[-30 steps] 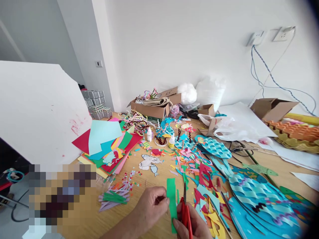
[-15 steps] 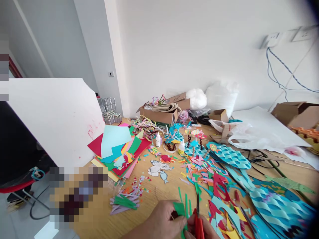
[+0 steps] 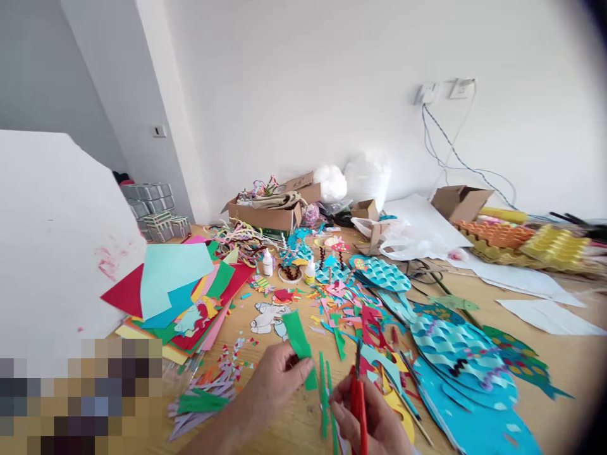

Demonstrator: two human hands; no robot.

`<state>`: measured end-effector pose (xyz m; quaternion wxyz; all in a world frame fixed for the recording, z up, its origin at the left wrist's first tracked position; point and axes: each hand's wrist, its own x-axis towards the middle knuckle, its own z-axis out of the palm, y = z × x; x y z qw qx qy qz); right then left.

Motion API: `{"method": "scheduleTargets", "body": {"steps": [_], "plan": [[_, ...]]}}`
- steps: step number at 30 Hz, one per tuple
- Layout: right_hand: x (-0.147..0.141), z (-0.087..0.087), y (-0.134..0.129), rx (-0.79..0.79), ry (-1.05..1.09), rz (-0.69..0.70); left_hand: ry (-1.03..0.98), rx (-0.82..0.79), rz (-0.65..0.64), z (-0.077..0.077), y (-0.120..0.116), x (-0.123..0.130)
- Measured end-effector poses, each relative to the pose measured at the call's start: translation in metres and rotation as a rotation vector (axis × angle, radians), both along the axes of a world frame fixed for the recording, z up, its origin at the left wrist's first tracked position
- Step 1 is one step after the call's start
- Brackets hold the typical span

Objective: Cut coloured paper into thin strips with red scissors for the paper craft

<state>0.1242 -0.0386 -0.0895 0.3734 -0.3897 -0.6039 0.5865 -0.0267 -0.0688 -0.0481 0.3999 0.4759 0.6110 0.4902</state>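
Between its thumb and fingers, my left hand (image 3: 279,382) pinches a piece of green paper (image 3: 296,335) that stands up from the grip. My right hand (image 3: 367,414) is closed around red-handled scissors (image 3: 359,404), their dark blades pointing up and away. The blades are apart from the green paper. Thin green strips (image 3: 323,395) lie on the table between my hands. At the left, a bundle of green strips (image 3: 202,401) rests on purple strips (image 3: 183,430).
A stack of coloured paper (image 3: 175,272) is at the left, beside a white board (image 3: 61,240). Glue bottles (image 3: 268,262) and paper scraps (image 3: 372,325) lie ahead. Blue woven paper pieces (image 3: 455,354) spread to the right. A cardboard box (image 3: 270,218) stands at the back.
The view has turned to the right. My hands have moved apart, the scissors are away from the green paper, and the paper is now raised upright in my left hand.
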Motion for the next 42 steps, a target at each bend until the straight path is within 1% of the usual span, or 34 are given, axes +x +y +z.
{"method": "scheduleTargets", "body": {"steps": [2, 4, 7, 10, 14, 16, 18, 21, 24, 26, 29, 33, 36, 38, 42], "plan": [[-0.006, 0.012, 0.003, 0.017, -0.019, 0.025, 0.006, 0.003, 0.013, 0.003, 0.002, -0.005], [-0.013, 0.023, 0.006, 0.001, 0.034, 0.097, 0.008, 0.003, 0.012, 0.005, 0.005, -0.009], [-0.025, 0.033, 0.010, -0.097, 0.131, 0.145, 0.008, -0.006, -0.021, 0.006, 0.007, -0.013], [-0.032, 0.036, 0.012, -0.171, 0.226, 0.113, 0.020, -0.005, -0.054, 0.010, 0.006, -0.014], [-0.034, 0.037, 0.011, -0.163, 0.278, 0.037, 0.027, 0.003, -0.130, 0.014, 0.000, -0.013], [-0.034, 0.038, 0.010, -0.135, 0.252, 0.012, 0.018, -0.028, -0.160, 0.013, -0.001, -0.012], [-0.034, 0.040, 0.009, -0.091, 0.199, 0.001, 0.018, -0.057, -0.159, 0.011, -0.001, -0.012], [-0.032, 0.044, 0.007, -0.005, 0.139, -0.016, 0.025, -0.061, -0.127, 0.012, -0.001, -0.012], [-0.027, 0.048, 0.003, 0.056, 0.099, -0.025, 0.021, -0.035, -0.080, 0.018, -0.001, -0.011], [-0.025, 0.048, 0.001, 0.035, 0.109, -0.012, 0.021, -0.017, -0.068, 0.021, -0.002, -0.009], [-0.025, 0.047, -0.001, -0.002, 0.147, 0.004, 0.008, -0.032, -0.103, 0.021, -0.002, -0.006], [-0.027, 0.048, 0.002, -0.001, 0.160, -0.009, 0.032, -0.030, -0.157, 0.018, -0.002, -0.003], [-0.026, 0.050, 0.002, 0.015, 0.141, -0.007, 0.058, -0.027, -0.160, 0.019, -0.001, -0.004], [-0.021, 0.050, -0.001, 0.065, 0.075, 0.004, 0.055, -0.036, -0.128, 0.021, -0.001, -0.006], [-0.005, 0.042, -0.011, 0.164, -0.193, 0.083, -0.045, -0.057, -0.066, 0.026, -0.003, -0.012]]}}
